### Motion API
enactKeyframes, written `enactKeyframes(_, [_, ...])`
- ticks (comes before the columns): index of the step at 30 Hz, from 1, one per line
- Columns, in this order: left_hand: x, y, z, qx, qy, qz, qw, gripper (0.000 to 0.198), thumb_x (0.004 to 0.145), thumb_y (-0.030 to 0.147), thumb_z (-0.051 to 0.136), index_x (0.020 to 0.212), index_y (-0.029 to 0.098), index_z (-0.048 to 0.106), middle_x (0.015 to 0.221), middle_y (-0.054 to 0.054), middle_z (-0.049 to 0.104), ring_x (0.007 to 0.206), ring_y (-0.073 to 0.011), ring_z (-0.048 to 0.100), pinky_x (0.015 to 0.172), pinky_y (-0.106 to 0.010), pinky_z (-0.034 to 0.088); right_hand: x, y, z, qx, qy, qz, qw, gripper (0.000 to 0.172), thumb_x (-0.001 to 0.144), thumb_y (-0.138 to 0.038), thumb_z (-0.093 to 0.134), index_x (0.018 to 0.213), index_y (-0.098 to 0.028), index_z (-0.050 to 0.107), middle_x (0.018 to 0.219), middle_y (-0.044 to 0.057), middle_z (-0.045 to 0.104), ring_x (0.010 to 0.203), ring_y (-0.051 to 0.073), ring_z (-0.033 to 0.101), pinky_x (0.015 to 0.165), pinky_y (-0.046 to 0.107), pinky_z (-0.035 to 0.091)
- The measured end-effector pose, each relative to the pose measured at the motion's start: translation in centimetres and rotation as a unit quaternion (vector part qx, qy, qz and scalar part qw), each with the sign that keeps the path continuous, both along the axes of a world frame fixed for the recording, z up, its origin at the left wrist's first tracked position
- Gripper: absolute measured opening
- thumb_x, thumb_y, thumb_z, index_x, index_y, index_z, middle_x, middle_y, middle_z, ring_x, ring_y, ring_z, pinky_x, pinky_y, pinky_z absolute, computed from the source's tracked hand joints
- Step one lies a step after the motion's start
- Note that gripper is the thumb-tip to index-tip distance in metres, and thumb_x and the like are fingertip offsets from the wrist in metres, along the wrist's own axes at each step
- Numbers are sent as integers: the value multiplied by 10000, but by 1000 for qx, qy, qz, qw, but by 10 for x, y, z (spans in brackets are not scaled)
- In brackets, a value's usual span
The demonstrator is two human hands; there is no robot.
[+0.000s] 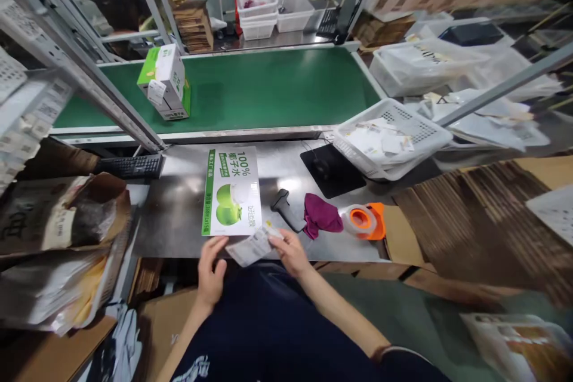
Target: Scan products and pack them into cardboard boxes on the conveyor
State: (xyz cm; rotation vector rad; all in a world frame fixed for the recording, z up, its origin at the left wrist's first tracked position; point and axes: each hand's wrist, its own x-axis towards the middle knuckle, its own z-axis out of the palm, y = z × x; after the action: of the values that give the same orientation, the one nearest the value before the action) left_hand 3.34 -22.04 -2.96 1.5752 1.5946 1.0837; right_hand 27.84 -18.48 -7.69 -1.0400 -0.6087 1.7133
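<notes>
A white and green coconut water carton (239, 170) lies on the metal table in front of me, its printed side up. My right hand (292, 252) pinches a white printed label (251, 247) by its upper right corner. The label hangs tilted over the table's front edge, by the carton's near edge. At the carton's near left corner is my left hand (212, 271), fingers apart and holding nothing. Its fingertips are at the carton's edge; whether they touch it I cannot tell. Right of the carton lie a barcode scanner (287, 211) and a purple cloth (320, 215).
A tape dispenser (364, 221) and a black mouse pad (344, 179) lie to the right, near a white basket of papers (389, 137). Behind the table runs a green conveyor (277, 83) carrying another carton (168, 80). A keyboard (132, 166) is at left; flattened cardboard (465, 227) stands at right.
</notes>
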Motion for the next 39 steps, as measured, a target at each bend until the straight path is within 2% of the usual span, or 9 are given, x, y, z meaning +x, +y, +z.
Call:
enactKeyframes(2, [-18, 17, -21, 55, 26, 99, 993, 799, 919, 635, 655, 1546, 156, 530, 1635, -226, 478, 1549, -349, 434, 1294, -494, 336, 19, 15, -4, 51, -38, -36, 997, 547, 690, -711, 884, 954, -233, 846, 1353, 137, 750, 1204, 332, 715, 1035, 442, 570])
enactKeyframes(5, [-39, 46, -60, -29, -34, 130, 991, 1050, 727, 614, 818, 1584, 138, 441, 1705, -253, 381, 1599, -360, 374, 1291, -473, 352, 29, 24, -23, 140, -138, 79, 977, 578, 668, -777, 869, 825, -221, 844, 1614, 167, 555, 1470, 394, 553, 1138, 505, 523])
enactKeyframes(8, [-43, 65, -86, -119, -95, 110, 982, 761, 628, 577, 838, 1223, 127, 691, 1327, -244, 723, 1310, -383, 662, 1133, -494, 515, 12, 12, -44, 243, -233, 181, 924, 532, 778, -757, 800, 739, -226, 818, 1547, 176, 618, 1459, 348, 575, 1179, 516, 485])
enactKeyframes(12, [-28, 68, -85, -98, -96, 149, 979, 424, 670, 493, 796, 923, 162, 716, 893, -145, 788, 1013, -321, 741, 963, -444, 576, -20, -8, -57, 291, -312, 159, 890, 433, 941, -568, 672, 702, -220, 768, 1554, 181, 611, 1018, 256, 787, 1024, 445, 589])
enactKeyframes(15, [-12, 63, -71, -69, -82, 176, 979, 351, 676, 488, 770, 813, 177, 681, 830, -132, 774, 917, -291, 726, 873, -393, 567, -27, -8, -53, 282, -353, 118, 884, 349, 930, -448, 656, 690, -210, 743, 1553, 172, 618, 870, 232, 792, 939, 434, 614])
enactKeyframes(19, [10, 58, -40, -40, -48, 182, 981, 428, 657, 586, 763, 757, 177, 687, 736, -107, 744, 759, -268, 666, 760, -364, 514, -5, 6, -25, 285, -393, 53, 873, 155, 825, -308, 693, 718, -220, 762, 1482, 165, 677, 1121, 331, 768, 1018, 500, 585])
enactKeyframes(29, [41, 60, 111, -127, 310, 182, 925, 586, 972, 659, 516, 1380, 299, 732, 1035, -138, 806, 984, -400, 718, 835, -443, 476, 55, 22, 83, 291, -256, -4, 922, 124, 743, -261, 712, 630, -220, 681, 1571, 122, 605, 1487, 403, 539, 1152, 531, 493])
enactKeyframes(35, [67, 134, 129, -156, 460, 110, 867, 664, 1048, 651, 363, 1459, 209, 640, 1152, -237, 768, 1124, -456, 707, 937, -533, 510, 103, 51, 84, 177, -45, 36, 983, 232, 652, -359, 796, 797, -184, 748, 1193, 129, 801, 1042, 330, 750, 894, 434, 581])
enactKeyframes(39, [82, 176, 132, -150, 491, 74, 855, 656, 1063, 600, 350, 1352, 111, 679, 1191, -278, 750, 1164, -455, 701, 970, -541, 517, 140, 60, 53, 105, 11, -62, 992, 310, 586, -325, 836, 802, -208, 647, 741, 1, 713, 642, 157, 618, 636, 279, 465])
